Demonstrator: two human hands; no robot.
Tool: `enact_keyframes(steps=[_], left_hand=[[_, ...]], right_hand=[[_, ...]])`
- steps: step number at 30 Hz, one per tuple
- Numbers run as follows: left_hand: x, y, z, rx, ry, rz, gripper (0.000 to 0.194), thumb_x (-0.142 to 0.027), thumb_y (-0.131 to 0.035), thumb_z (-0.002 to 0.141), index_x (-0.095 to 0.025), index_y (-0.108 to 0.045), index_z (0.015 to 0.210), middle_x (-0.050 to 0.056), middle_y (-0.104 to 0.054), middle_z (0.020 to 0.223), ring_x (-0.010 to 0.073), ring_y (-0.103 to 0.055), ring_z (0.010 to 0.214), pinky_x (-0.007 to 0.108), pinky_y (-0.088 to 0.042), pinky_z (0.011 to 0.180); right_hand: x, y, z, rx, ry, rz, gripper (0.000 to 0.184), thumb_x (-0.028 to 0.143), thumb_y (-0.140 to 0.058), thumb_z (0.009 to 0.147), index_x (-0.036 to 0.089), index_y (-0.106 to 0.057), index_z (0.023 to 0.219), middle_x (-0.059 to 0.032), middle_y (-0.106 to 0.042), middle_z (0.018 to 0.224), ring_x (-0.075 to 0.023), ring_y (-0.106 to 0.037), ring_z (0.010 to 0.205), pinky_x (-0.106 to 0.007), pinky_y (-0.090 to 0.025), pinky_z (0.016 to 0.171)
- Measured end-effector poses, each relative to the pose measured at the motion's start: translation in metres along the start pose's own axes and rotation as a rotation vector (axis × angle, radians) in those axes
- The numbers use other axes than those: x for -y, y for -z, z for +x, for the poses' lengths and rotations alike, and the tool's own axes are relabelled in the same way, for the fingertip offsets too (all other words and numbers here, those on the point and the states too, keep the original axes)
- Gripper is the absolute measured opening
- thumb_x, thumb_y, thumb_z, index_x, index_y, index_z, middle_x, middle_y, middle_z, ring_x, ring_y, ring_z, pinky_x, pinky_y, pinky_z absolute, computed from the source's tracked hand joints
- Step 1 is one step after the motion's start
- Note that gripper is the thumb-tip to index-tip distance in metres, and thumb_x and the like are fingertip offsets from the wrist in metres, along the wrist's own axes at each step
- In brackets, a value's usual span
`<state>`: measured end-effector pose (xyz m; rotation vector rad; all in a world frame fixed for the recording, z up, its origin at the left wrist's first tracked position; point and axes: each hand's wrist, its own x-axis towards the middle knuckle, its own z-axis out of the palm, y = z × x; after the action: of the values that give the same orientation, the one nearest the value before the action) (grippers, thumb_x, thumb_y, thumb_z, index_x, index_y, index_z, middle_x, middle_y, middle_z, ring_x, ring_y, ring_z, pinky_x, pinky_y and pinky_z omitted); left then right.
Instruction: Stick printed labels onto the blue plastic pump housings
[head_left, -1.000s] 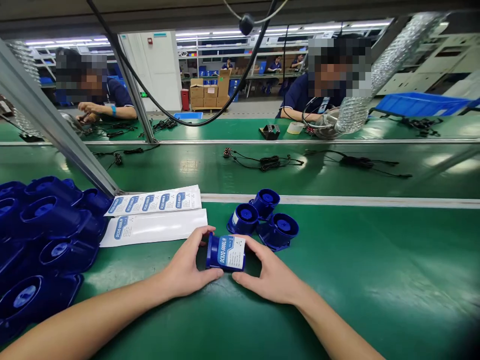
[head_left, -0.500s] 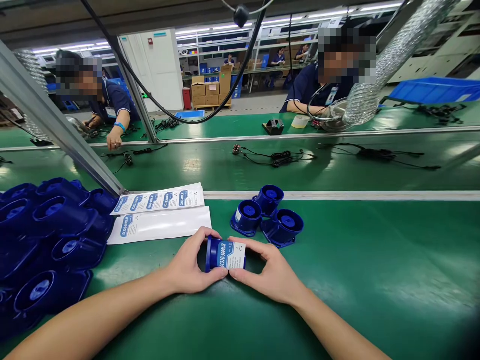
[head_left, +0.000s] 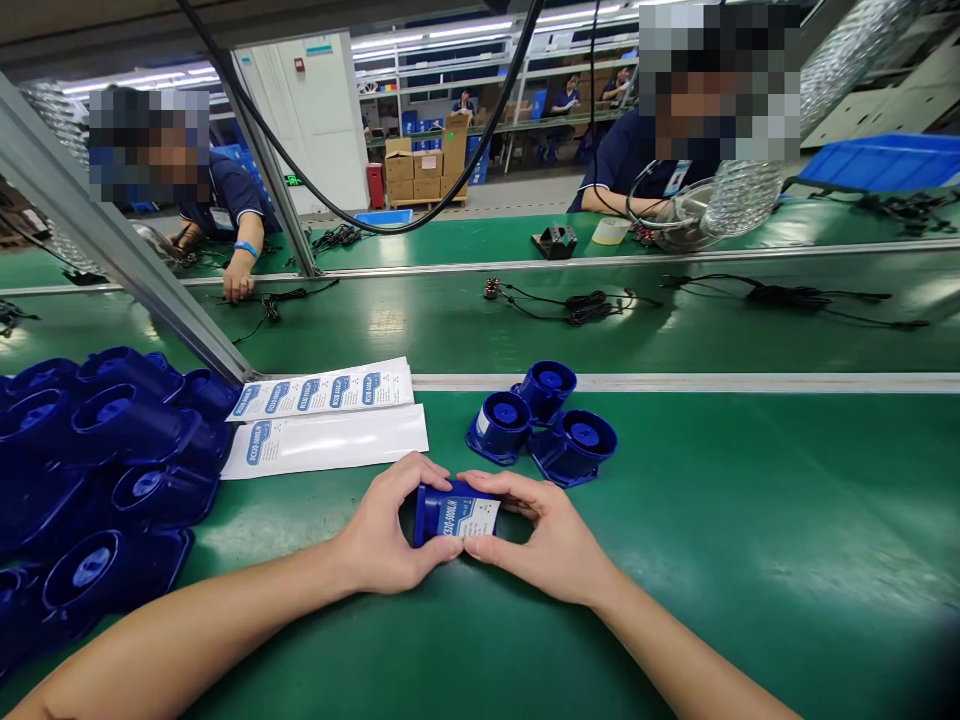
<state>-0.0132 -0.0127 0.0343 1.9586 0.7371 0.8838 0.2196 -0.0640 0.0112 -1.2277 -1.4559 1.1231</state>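
Both hands (head_left: 386,530) bare — forearms (head_left: 247,612) bare too, tapering toward wrists (head_left: 346,566).

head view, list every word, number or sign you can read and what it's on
"5000L/H": end of the heading on the label of the held blue part; first characters unclear.
Front white sheet, rear white sheet: print too small to read surely.
Green sign, carton label, badges: unreadable.

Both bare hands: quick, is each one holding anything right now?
Left hand: closed on a round, dark-blue plastic housing with a blue-and-white label, at its flanged end.
Right hand: closed on the same housing's other end.
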Motion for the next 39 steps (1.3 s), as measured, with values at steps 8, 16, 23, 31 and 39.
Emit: enact_keyframes(steps=[8,16,23,31,39], left_hand=[[-0.005,0.000,-0.002,-0.014,0.051,-0.022,0.033,-0.024,-0.094,0.072,-0.021,-0.066,0.090,0.007,-0.072,0.102,0.0280,-0.070,0.101,0.042,-0.053,0.087],[-0.013,0.000,-0.002,0.000,0.200,-0.050,0.047,-0.021,-0.094,0.068,-0.025,-0.071,0.109,0.004,-0.073,0.105,0.0256,-0.070,0.098,0.039,-0.052,0.085],[-0.015,-0.001,-0.001,-0.002,0.236,-0.084,0.043,-0.019,-0.094,0.067,-0.023,-0.071,0.104,0.004,-0.074,0.104,0.0242,-0.068,0.095,0.037,-0.051,0.086],[-0.020,-0.003,0.003,-0.005,0.212,-0.056,0.030,-0.025,-0.092,0.075,-0.023,-0.076,0.100,0.003,-0.072,0.095,0.0220,-0.065,0.090,0.035,-0.049,0.081],[-0.032,-0.013,0.007,-0.033,0.278,0.051,0.031,-0.029,-0.074,0.093,-0.025,-0.069,0.124,-0.001,-0.067,0.085,0.0196,-0.064,0.083,0.034,-0.048,0.081]], right_hand=[[0.005,0.001,-0.001,0.016,-0.097,0.139,0.045,0.036,-0.102,0.063,0.027,-0.089,0.104,-0.0138,-0.083,0.126,-0.0416,-0.076,0.124,-0.058,-0.063,0.107],[0.003,-0.001,0.000,0.008,-0.265,0.287,0.051,0.036,-0.108,0.052,0.027,-0.091,0.099,-0.0139,-0.082,0.127,-0.0428,-0.073,0.128,-0.062,-0.054,0.117],[0.002,-0.004,0.001,0.012,-0.340,0.436,0.052,0.039,-0.110,0.047,0.026,-0.090,0.093,-0.0138,-0.083,0.127,-0.0388,-0.079,0.118,-0.056,-0.060,0.110],[0.009,-0.003,0.002,0.038,-0.388,0.506,0.046,0.040,-0.108,0.052,0.024,-0.090,0.092,-0.0126,-0.083,0.126,-0.0367,-0.079,0.117,-0.051,-0.064,0.104],[0.010,-0.007,0.002,-0.015,-0.389,0.466,0.039,0.040,-0.100,0.064,0.023,-0.088,0.097,-0.0097,-0.089,0.099,-0.0318,-0.084,0.096,-0.048,-0.066,0.094]])
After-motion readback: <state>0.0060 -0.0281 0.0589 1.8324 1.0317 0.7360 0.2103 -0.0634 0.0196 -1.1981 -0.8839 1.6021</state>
